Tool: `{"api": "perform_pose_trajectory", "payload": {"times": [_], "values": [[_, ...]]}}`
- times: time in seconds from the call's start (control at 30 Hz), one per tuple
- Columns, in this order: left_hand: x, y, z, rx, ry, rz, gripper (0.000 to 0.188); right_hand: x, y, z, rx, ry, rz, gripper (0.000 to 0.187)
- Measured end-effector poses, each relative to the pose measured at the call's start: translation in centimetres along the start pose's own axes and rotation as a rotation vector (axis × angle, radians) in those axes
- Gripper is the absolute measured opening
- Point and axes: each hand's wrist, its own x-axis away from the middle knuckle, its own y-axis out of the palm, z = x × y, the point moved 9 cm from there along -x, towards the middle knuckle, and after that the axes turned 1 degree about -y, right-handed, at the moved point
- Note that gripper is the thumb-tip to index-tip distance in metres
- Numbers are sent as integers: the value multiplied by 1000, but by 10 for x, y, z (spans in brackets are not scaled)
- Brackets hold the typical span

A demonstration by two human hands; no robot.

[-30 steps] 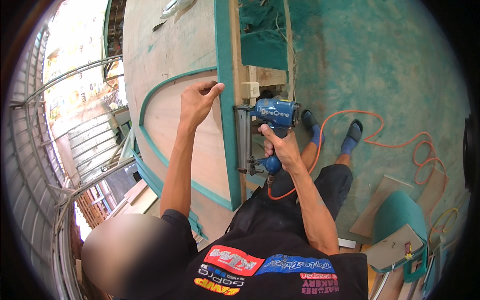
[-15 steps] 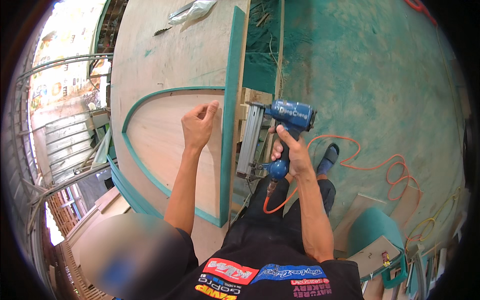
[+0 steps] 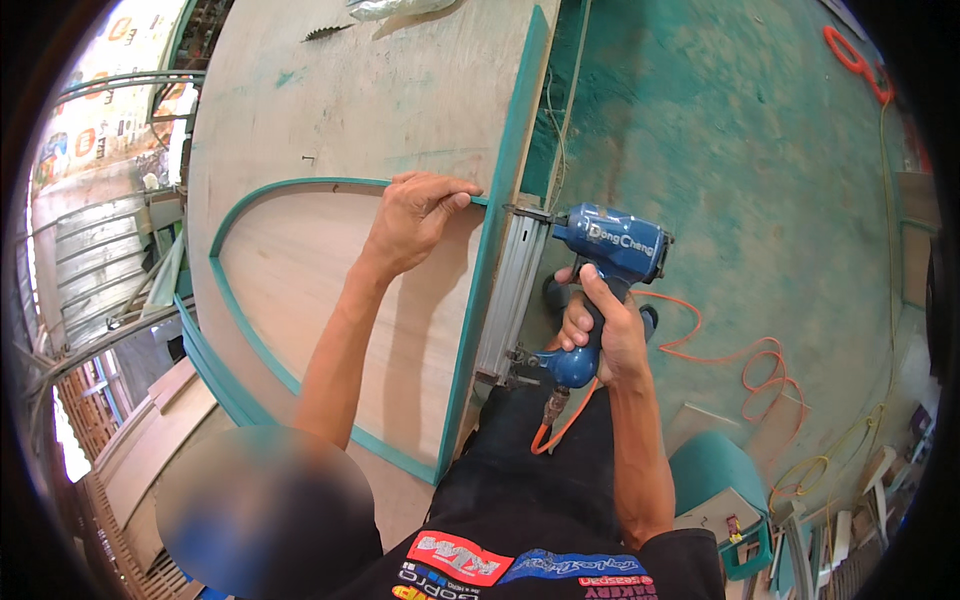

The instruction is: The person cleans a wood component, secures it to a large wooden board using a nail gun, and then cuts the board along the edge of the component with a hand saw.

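In the head view, the left hand (image 3: 415, 220) covered part of the curved strip (image 3: 330, 182), and the spot where its fingertips met it was partly hidden. Its fingers were bent with the thumb close against them; whether they pinched the strip or only pressed on it could not be told. The fingers of the right hand (image 3: 610, 335) were wrapped firmly round the handle of the nail gun (image 3: 615, 235), covering much of it. Whether the gun's nose touched the straight strip (image 3: 518, 120) was hard to make out. The picture's border cut off a plastic bag (image 3: 400, 8).

The table (image 3: 260, 110) was pale plywood with faint green smears. Both strips were green, narrow and flat-sided. The gun had a glossy blue, rounded body and a long grey metal magazine; an orange hose (image 3: 541, 440) led from its lower end.

The gun was at the table's right edge, its magazine running along that edge. Green-stained floor (image 3: 760, 170) spread widely to its right, and broad plywood stretched between the curved strip and the table's left edge.
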Motion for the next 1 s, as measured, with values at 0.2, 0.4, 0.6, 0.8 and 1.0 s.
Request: {"api": "perform_pose_trajectory", "payload": {"times": [0.2, 0.4, 0.6, 0.8, 1.0], "values": [[-10, -12, -28, 207, -259, -152, 23, 4, 3, -6, 38, -15, 43, 37], [-15, -11, -29, 221, -350, -259, 28, 1, 7, -6, 83, -6, 75, 36], [-20, -11, -24, 174, -284, -257, 30, 3, 8, -11, 109, -2, 62, 36], [-22, -12, -19, 163, -202, -246, 26, 4, 9, -7, 90, 24, 87, 35], [-22, -12, -18, 168, -223, -251, 31, 5, 7, -5, 69, 37, 93, 36]]}}
